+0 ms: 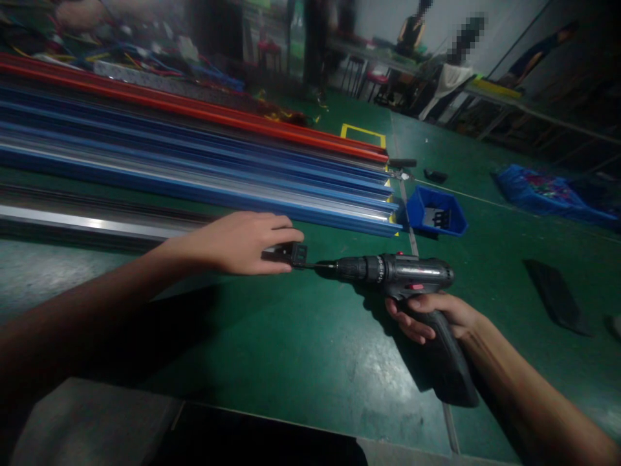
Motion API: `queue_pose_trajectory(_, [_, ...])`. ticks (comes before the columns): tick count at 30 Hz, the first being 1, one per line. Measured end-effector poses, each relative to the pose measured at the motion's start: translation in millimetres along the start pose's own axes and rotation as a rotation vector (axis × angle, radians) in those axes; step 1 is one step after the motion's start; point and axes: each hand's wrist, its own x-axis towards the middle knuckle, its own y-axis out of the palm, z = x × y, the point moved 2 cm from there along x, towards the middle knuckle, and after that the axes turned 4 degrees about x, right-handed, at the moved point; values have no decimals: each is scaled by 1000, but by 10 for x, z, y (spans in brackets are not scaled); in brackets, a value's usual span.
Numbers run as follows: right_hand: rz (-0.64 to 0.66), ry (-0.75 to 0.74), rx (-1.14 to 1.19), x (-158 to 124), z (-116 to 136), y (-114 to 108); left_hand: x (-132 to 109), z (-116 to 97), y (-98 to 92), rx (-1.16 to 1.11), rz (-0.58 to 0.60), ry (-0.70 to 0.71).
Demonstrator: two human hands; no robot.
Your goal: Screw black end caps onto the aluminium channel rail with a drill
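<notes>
My left hand (242,243) is closed around the end of a long grey rail (87,223) that lies on the green floor, fingers pinching a small black end bracket (297,254). My right hand (431,317) grips the handle of a black cordless drill (402,272), held level. The drill's bit points left and touches the black bracket.
Long blue rails (194,168) and red rails (194,107) lie side by side beyond the grey one. A blue bin (436,210) with black parts stands at their ends. A black flat piece (555,294) lies right. People sit at tables (485,87) in the back.
</notes>
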Motion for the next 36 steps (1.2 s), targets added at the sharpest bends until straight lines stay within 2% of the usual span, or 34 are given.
queue_pose_trajectory(36, [-29, -3, -14, -32, -27, -47, 2, 7, 13, -8, -15, 8])
